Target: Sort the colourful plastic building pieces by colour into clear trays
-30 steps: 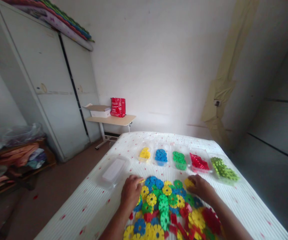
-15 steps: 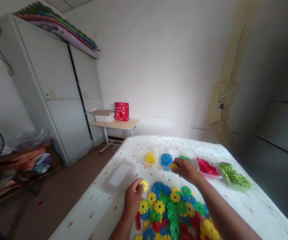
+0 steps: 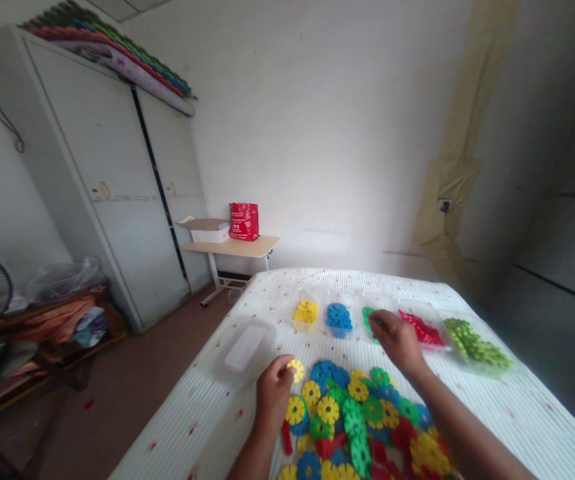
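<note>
A pile of flat plastic snowflake discs (image 3: 362,427) in yellow, blue, green and red lies on the white striped bed (image 3: 202,420) in front of me. My left hand (image 3: 272,397) pinches one yellow disc (image 3: 296,369) at the pile's left edge. My right hand (image 3: 398,341) hovers past the pile with fingers curled downward, over the clear tub of green discs (image 3: 366,313); I cannot see anything in it. Beside that tub stand tubs of yellow discs (image 3: 307,312), blue discs (image 3: 338,317), red pieces (image 3: 420,329) and light green pieces (image 3: 474,345).
A clear lidded box (image 3: 247,345) lies on the bed left of the pile. Beyond the bed stand a small table (image 3: 232,248) with a red bag (image 3: 244,221), a white wardrobe (image 3: 107,193), and clutter on a low shelf (image 3: 47,327) at the left.
My right hand carried a yellow disc up toward the tubs, then drew back right over the green tub; that disc no longer shows. My left hand picked a yellow disc up from the pile.
</note>
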`<control>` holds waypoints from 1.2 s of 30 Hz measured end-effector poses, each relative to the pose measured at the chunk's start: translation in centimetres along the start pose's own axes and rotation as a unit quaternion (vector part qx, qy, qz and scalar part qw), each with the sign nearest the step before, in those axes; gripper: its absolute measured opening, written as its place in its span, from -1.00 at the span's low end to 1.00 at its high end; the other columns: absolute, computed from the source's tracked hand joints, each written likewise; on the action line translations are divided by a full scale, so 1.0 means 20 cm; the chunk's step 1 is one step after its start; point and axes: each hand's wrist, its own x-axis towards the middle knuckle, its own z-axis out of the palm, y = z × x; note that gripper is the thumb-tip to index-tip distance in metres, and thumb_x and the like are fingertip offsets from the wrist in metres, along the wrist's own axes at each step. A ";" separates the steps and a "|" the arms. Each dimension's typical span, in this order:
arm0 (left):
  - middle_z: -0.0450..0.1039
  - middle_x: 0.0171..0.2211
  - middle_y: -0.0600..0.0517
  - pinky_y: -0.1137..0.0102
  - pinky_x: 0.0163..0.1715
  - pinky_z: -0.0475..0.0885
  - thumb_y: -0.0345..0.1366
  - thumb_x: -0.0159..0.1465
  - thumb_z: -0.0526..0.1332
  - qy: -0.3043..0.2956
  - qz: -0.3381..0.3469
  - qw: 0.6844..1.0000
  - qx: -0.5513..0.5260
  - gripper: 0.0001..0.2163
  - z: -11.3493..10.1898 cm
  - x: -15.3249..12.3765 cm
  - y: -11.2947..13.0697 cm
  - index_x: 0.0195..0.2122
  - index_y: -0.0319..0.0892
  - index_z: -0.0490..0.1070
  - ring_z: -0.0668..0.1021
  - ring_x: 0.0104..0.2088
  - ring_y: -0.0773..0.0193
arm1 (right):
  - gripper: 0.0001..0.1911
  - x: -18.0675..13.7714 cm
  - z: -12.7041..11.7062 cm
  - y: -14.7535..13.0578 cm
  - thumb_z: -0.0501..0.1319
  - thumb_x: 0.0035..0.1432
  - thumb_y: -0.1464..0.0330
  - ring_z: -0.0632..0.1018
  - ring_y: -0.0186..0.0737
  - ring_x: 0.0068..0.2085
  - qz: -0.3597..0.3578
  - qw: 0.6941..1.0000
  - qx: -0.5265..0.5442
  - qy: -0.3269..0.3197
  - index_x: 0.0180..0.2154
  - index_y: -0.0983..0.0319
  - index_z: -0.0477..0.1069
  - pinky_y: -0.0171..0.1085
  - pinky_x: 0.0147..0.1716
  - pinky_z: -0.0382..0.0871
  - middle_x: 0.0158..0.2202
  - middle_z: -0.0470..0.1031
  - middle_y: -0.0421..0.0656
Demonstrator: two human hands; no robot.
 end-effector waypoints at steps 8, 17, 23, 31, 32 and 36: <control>0.55 -0.35 -0.05 0.39 -0.29 0.44 -0.25 -0.01 0.18 -0.018 -0.041 0.992 -0.118 -0.68 0.01 -0.02 0.10 -0.25 -0.29 0.47 0.55 -0.32 0.20 | -0.73 -0.49 -0.33 0.52 0.06 -0.04 0.12 0.57 -0.12 -0.43 0.083 0.986 -0.123 0.077 -0.43 0.13 0.40 -0.26 -0.43 0.40 -0.41 0.57 -0.11; 0.56 -0.36 0.00 0.43 -0.31 0.42 -0.45 -0.02 0.12 -0.183 -0.008 0.982 0.046 -0.68 -0.03 -0.09 0.09 -0.24 -0.23 0.53 0.53 -0.35 0.27 | -0.64 -0.51 -0.37 0.58 0.02 -0.07 0.07 0.55 -0.16 -0.52 0.173 0.974 -0.138 0.043 -0.41 0.17 0.42 -0.32 -0.50 0.37 -0.47 0.57 -0.12; 0.49 -0.36 0.01 0.43 -0.25 0.38 -0.43 0.00 0.13 -0.181 0.045 0.963 0.194 -0.67 -0.03 -0.10 0.12 -0.20 -0.17 0.51 0.50 -0.32 0.28 | -0.62 -0.53 -0.34 0.59 0.02 -0.05 0.07 0.55 -0.17 -0.47 0.166 0.975 -0.145 0.026 -0.39 0.17 0.45 -0.34 -0.46 0.36 -0.44 0.58 -0.13; 0.43 -0.28 0.01 0.44 -0.18 0.31 -0.39 -0.02 0.17 -0.182 0.077 0.951 0.237 -0.74 -0.03 -0.12 0.14 -0.27 -0.15 0.46 0.46 -0.21 0.26 | -0.63 -0.53 -0.34 0.61 0.03 -0.05 0.08 0.56 -0.14 -0.44 0.163 0.975 -0.145 0.033 -0.40 0.17 0.45 -0.33 -0.45 0.36 -0.44 0.58 -0.13; 0.42 -0.30 0.01 0.45 -0.20 0.31 -0.40 -0.03 0.17 -0.179 0.076 0.953 0.232 -0.76 -0.03 -0.12 0.13 -0.30 -0.15 0.45 0.45 -0.23 0.27 | -0.63 -0.53 -0.33 0.61 0.03 -0.06 0.09 0.56 -0.14 -0.44 0.163 0.975 -0.145 0.032 -0.40 0.17 0.45 -0.33 -0.45 0.36 -0.44 0.58 -0.13; 0.39 -0.42 0.08 0.50 -0.35 0.28 -0.48 -0.09 0.13 -0.171 0.062 0.961 0.207 -0.82 -0.02 -0.11 0.12 -0.42 -0.16 0.38 0.44 -0.35 0.32 | -0.64 -0.53 -0.33 0.61 0.02 -0.06 0.09 0.56 -0.15 -0.44 0.165 0.974 -0.150 0.032 -0.41 0.16 0.44 -0.33 -0.45 0.36 -0.44 0.58 -0.13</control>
